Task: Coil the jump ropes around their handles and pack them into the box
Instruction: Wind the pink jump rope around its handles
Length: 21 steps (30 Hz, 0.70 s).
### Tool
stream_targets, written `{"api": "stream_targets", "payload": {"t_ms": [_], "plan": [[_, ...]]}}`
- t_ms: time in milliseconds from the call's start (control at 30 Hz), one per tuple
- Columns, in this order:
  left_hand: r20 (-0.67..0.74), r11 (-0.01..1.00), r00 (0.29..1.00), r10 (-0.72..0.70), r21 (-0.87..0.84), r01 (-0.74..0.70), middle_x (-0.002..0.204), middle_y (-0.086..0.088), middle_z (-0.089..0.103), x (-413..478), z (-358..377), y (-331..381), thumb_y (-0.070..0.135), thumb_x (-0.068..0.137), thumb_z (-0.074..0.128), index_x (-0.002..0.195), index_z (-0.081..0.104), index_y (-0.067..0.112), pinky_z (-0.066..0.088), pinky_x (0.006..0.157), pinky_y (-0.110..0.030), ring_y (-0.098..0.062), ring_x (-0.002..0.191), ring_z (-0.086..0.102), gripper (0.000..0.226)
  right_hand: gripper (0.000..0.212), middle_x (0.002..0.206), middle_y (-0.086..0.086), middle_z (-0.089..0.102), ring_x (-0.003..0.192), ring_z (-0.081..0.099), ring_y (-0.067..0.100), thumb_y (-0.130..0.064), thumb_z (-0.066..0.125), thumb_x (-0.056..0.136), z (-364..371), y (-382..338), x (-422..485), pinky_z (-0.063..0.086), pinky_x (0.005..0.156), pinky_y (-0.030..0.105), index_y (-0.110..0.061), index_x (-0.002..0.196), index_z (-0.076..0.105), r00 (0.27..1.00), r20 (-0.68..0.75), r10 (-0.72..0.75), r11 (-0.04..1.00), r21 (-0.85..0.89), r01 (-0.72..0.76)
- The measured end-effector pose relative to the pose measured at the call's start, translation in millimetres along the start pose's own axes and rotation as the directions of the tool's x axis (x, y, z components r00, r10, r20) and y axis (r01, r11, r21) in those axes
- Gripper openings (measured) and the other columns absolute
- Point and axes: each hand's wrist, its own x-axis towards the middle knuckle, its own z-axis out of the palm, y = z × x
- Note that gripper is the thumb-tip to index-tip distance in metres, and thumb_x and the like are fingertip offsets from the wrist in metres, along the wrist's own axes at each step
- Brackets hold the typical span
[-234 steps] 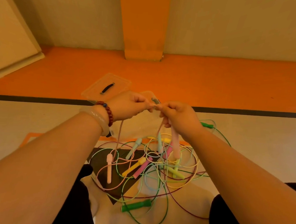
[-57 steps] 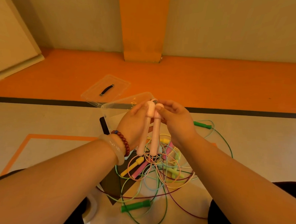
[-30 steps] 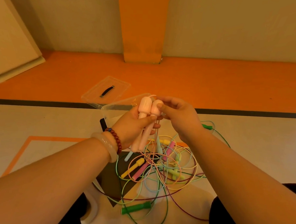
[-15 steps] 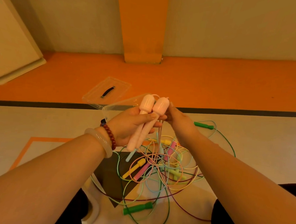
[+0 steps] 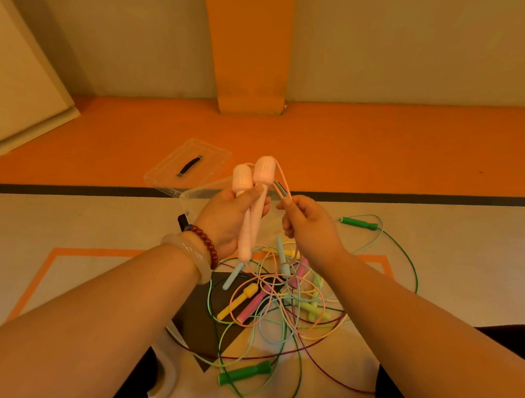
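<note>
- Green handle: lies on the floor nearest the person, its green cord looping round it.
- Tangle of jump ropes: yellow, pink, pale blue and green handles with mixed cords, heaped on the floor below both hands.
- Left hand: fingers curled round two pale pink handles, held side by side and near upright with their bulb ends up. A red bead bracelet and a pale bangle sit on the wrist.
- Right hand: fingertips pinch the pink cord, which arcs down from the top of the handles.
- Second green handle: on the floor, right of the right hand.
- Clear box: open, on the floor behind the left hand; contents cannot be told.
- Clear lid: black grip, flat on the orange floor just beyond the box.
</note>
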Motion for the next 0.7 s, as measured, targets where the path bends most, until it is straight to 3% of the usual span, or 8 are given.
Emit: {"api": "stream_targets", "payload": {"t_ms": [67, 133, 267, 333, 400, 600, 700], "plan": [[-0.040, 1.000, 0.999, 0.008, 0.013, -0.007, 0.089, -0.007, 0.062, 2.8, -0.1, -0.8, 0.021, 0.095, 0.057, 0.096, 0.059, 0.019, 0.052, 0.083, -0.034, -0.017, 0.081, 0.059, 0.003, 0.025, 0.064, -0.003, 0.055, 0.062, 0.054, 0.008, -0.027, 0.042, 0.102, 2.8, -1.0, -2.4, 0.049, 0.067, 0.027, -0.021, 0.088, 0.062, 1.000, 0.026, 0.001, 0.999, 0.042, -0.002], [-0.088, 1.000, 0.996, 0.013, 0.010, -0.012, 0.090, -0.007, 0.056, 5.2, -0.9, -0.4, 0.025, 0.095, 0.057, 0.095, 0.059, 0.021, 0.046, 0.084, -0.040, -0.020, 0.083, 0.053, 0.005, 0.025, 0.068, -0.002, 0.057, 0.064, 0.056, 0.011, -0.025, 0.041, 0.103, 6.1, -0.8, -4.9, 0.051, 0.071, 0.027, -0.021, 0.091, 0.062, 0.997, 0.063, 0.033, 0.993, 0.107, -0.040], [-0.132, 0.986, 0.991, -0.010, -0.164, -0.012, 0.096, -0.009, 0.063, 10.9, -0.9, 5.5, 0.025, 0.097, 0.053, 0.108, 0.058, 0.020, 0.046, 0.070, -0.032, -0.021, 0.089, 0.059, 0.012, 0.026, 0.069, -0.002, 0.059, 0.061, 0.056, 0.008, -0.024, 0.040, 0.103, 16.6, 5.1, -12.7, 0.050, 0.068, 0.026, -0.020, 0.093, 0.063, 0.988, 0.142, 0.060, 0.997, 0.032, -0.065], [-0.119, 0.972, 0.993, 0.007, -0.234, -0.034, 0.083, -0.005, 0.070, 12.4, -0.7, 13.0, 0.024, 0.099, 0.049, 0.103, 0.058, 0.016, 0.051, 0.066, -0.030, -0.015, 0.078, 0.065, 0.013, 0.026, 0.066, -0.001, 0.058, 0.061, 0.056, 0.009, -0.021, 0.040, 0.103, 22.2, 7.6, -17.6, 0.050, 0.069, 0.027, -0.021, 0.090, 0.063, 0.982, 0.172, 0.078, 0.997, 0.008, -0.080], [-0.111, 0.964, 0.994, 0.022, -0.260, -0.050, 0.087, -0.005, 0.070, 14.1, -1.9, 19.9, 0.025, 0.101, 0.046, 0.100, 0.057, 0.017, 0.052, 0.069, -0.031, -0.015, 0.078, 0.064, 0.013, 0.026, 0.064, -0.002, 0.057, 0.062, 0.056, 0.010, -0.021, 0.040, 0.103, 25.5, 8.3, -22.5, 0.052, 0.070, 0.027, -0.020, 0.089, 0.062, 0.976, 0.189, 0.111, 0.993, 0.006, -0.114], [-0.120, 0.958, 0.992, -0.022, -0.286, -0.013, 0.112, -0.007, 0.064, 20.2, -4.3, 29.1, 0.030, 0.099, 0.049, 0.132, 0.051, 0.012, 0.048, 0.069, -0.034, -0.015, 0.085, 0.059, 0.037, 0.029, 0.066, -0.001, 0.061, 0.056, 0.053, 0.010, -0.026, 0.042, 0.103, 28.0, 1.9, -32.4, 0.047, 0.058, 0.023, -0.019, 0.088, 0.065, 0.943, 0.271, 0.193, 0.978, 0.025, -0.207], [-0.101, 0.938, 0.995, 0.004, -0.344, -0.039, 0.111, -0.005, 0.066, 20.7, -3.6, 26.8, 0.024, 0.101, 0.047, 0.137, 0.044, 0.012, 0.050, 0.082, -0.031, -0.014, 0.096, 0.064, 0.039, 0.029, 0.061, -0.005, 0.059, 0.052, 0.048, 0.007, -0.027, 0.043, 0.102, 31.7, -1.6, -37.3, 0.042, 0.050, 0.019, -0.020, 0.088, 0.068, 0.932, 0.312, 0.185, 0.977, 0.042, -0.208]]}}
